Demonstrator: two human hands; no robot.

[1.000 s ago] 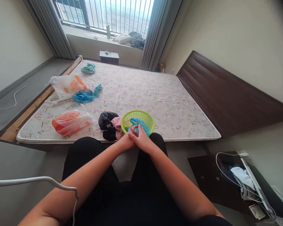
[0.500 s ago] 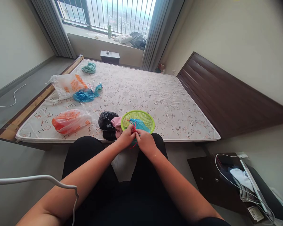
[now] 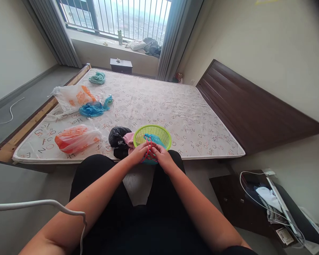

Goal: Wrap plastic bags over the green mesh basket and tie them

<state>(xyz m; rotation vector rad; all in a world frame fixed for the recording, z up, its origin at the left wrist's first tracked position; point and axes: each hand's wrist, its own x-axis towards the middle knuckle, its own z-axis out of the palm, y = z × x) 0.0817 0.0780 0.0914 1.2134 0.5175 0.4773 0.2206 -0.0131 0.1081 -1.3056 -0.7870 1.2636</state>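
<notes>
My left hand (image 3: 139, 153) and my right hand (image 3: 161, 156) meet in front of a green plastic basket (image 3: 168, 137) at the mattress edge. Both are closed on a thin red drawstring (image 3: 149, 146), which loops between my fingers. A blue plastic bag (image 3: 156, 139) sits partly in the basket, and some of it hangs below my hands. Whether the string is fixed to the bag I cannot tell. Left of the basket lie a pink cloth (image 3: 128, 139) and a black plastic bag (image 3: 119, 136), close to my left hand.
The bare mattress (image 3: 191, 120) spreads ahead. Further left on it are a red-and-clear bag (image 3: 74, 138), a white-and-orange bag (image 3: 71, 97), a crumpled blue bag (image 3: 91, 109) and a teal cloth (image 3: 97, 78). A dark nightstand (image 3: 228, 198) stands at right; a white cable (image 3: 37, 203) crosses my left arm.
The red string now shows as wider loops between my hands, which have spread slightly apart. The view has shifted a little, moving the room slightly left in the picture.
</notes>
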